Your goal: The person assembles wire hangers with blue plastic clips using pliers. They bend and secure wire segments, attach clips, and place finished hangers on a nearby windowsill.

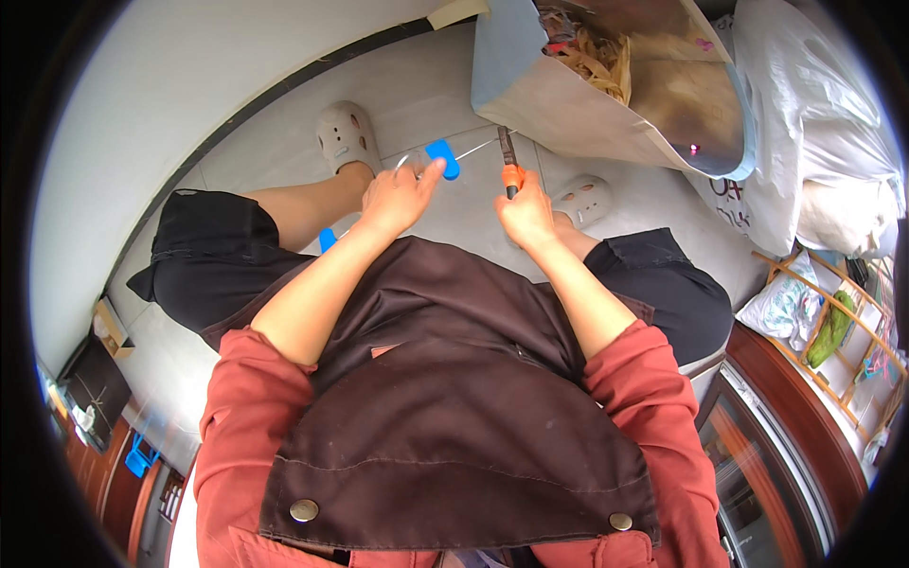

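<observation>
In front of me, my left hand (400, 194) is closed on a thin pale rod or wire, with a blue piece (442, 159) at its fingertips. A second blue piece (328, 240) shows beside my left forearm, and the rod between is partly hidden by the hand. From the first blue piece, a thin metal end runs right to the dark, rusty-looking head of a hand tool (506, 151) with an orange and black handle. My right hand (526, 212) is wrapped around that handle. Whether the tool's head is a blade or jaws, I cannot tell.
A large open paper bag (568, 109) with crumpled brown scraps stands ahead to the right. White plastic bags (805, 114) lean beside it. A wooden rack (824, 322) is at the right, a white wall (170, 85) at the left. My feet in pale clogs (343, 134) rest on the tiled floor.
</observation>
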Demonstrator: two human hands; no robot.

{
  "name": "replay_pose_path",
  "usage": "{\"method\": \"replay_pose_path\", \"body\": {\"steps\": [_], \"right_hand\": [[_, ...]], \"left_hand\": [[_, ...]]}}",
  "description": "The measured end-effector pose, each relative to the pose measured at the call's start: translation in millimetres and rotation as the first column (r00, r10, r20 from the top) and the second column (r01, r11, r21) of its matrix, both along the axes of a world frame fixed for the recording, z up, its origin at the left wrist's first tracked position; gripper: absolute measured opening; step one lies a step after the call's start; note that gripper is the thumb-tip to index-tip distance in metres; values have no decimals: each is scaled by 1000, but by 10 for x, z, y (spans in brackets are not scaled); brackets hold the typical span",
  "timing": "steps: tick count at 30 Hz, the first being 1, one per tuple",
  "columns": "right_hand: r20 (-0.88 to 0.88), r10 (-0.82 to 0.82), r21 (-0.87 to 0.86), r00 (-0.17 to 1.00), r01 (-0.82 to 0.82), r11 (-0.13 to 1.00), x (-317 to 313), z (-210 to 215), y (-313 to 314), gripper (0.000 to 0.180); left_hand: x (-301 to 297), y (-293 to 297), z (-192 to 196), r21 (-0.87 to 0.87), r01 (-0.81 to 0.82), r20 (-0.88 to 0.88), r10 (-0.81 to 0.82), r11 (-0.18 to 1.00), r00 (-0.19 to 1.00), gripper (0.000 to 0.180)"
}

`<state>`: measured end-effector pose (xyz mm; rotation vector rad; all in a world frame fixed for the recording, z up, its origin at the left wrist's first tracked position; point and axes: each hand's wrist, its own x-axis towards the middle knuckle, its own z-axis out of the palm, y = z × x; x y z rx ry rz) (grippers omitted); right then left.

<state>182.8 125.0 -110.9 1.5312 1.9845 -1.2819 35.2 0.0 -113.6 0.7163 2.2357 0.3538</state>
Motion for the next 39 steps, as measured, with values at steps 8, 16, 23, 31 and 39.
{"method": "replay_pose_path", "body": {"steps": [8,16,23,31,39], "right_hand": [[-273,-279,-277,921,203,939,445,451,-109,33],[-287,-637,-761,715,233,605,416,1104,-281,37],[-175,-870,-972,460,58,227,197,1304,-331,41],[-246,-910,-965,333,-173,198,119,1392,-333,42],[-543,-541,-720,643,-24,694,544,1327,252,37]], "left_hand": [[81,57,200,217,-177,211,131,960,969,63],[184,-36,-82,438,-356,442,147,826,885,62],[237,194,33,444,-564,631,204,696,749,57],[421,463,102,620,-570,603,138,540,786,53],[180,402,602,496,-363,770,-207,789,603,42]]}}
